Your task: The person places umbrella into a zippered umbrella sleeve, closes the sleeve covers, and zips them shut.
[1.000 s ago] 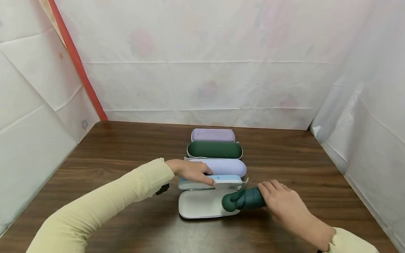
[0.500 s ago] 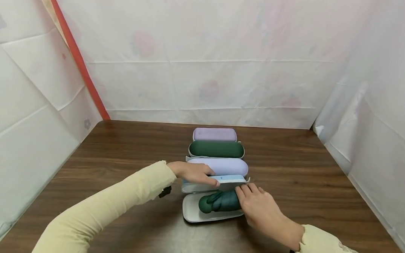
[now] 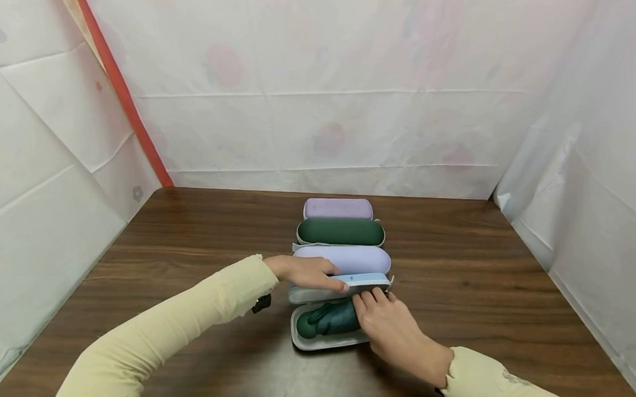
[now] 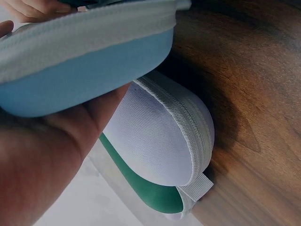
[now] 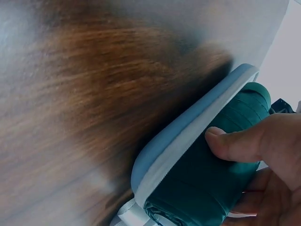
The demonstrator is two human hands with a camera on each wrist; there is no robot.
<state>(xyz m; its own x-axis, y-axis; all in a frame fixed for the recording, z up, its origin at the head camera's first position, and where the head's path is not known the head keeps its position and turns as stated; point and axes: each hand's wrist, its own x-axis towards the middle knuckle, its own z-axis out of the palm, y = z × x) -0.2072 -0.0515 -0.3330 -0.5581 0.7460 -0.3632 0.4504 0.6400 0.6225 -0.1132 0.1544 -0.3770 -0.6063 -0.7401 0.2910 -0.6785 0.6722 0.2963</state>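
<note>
A light blue zip case (image 3: 369, 277) lies unzipped nearest the person, its lid tilted up and its pale lining showing. My left hand (image 3: 308, 273) holds that lid, thumb on the inner rim and fingers behind; the left wrist view shows the blue lid (image 4: 89, 73) close against the palm. Over the case's lower half lies a dark green folded compact umbrella (image 3: 330, 319), its rounded end to the left. My right hand (image 3: 392, 323) grips its right end. In the right wrist view the thumb lies across the umbrella (image 5: 193, 193), which sits within the case's white rim (image 5: 174, 153).
Behind the blue case, a lavender case (image 3: 358, 259), a dark green case (image 3: 340, 231) and a purple case (image 3: 339, 209) stand in a row, all closed. They lie on a brown wooden table (image 3: 215, 223). White patterned sheeting (image 3: 322, 92) hangs around its back and sides.
My right hand has moved left with the umbrella, from over the case's right end to lying along its lower half. The left hand keeps holding the lid.
</note>
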